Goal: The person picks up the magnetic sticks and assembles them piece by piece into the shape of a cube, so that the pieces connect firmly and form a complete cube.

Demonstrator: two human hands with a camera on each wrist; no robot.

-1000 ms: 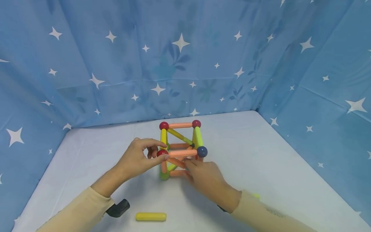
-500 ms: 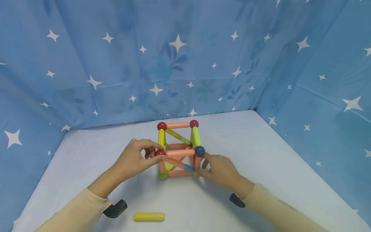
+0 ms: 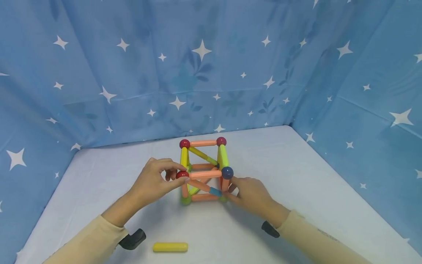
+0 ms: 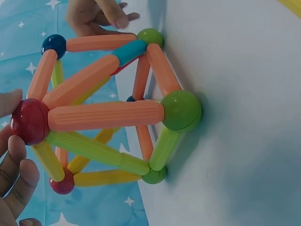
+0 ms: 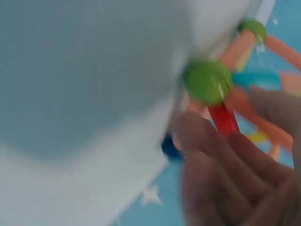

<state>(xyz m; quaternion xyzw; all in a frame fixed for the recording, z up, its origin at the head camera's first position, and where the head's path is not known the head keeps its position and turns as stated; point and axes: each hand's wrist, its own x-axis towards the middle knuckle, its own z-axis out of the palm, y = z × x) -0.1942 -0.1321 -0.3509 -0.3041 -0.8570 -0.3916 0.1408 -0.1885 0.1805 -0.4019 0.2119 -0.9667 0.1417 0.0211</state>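
Observation:
A box-shaped frame of magnetic sticks and balls stands on the white tabletop (image 3: 197, 231). With thumb and fingers, my left hand (image 3: 155, 179) pinches the red ball (image 4: 29, 121) at its upper front left corner. My right hand (image 3: 252, 194) is at the frame's right side, below the dark blue ball (image 3: 227, 172), with fingers beside the upright orange stick (image 4: 99, 43). The right wrist view is blurred: its fingers and thumb lie around the lower green ball (image 5: 207, 82) and a red stick (image 5: 223, 120); a firm grip cannot be made out. A blue-ended orange stick (image 4: 129, 52) slants across the front face.
One loose yellow stick (image 3: 170, 247) lies near the table's front edge. Blue curtains (image 3: 145, 73) with white stars enclose the back and sides. Black wrist cameras (image 3: 132, 239) sit under the sleeves.
My right hand has moved from the slanting stick on the front face out to the frame's lower right corner, uncovering the blue end. The left hand keeps hold of the red ball.

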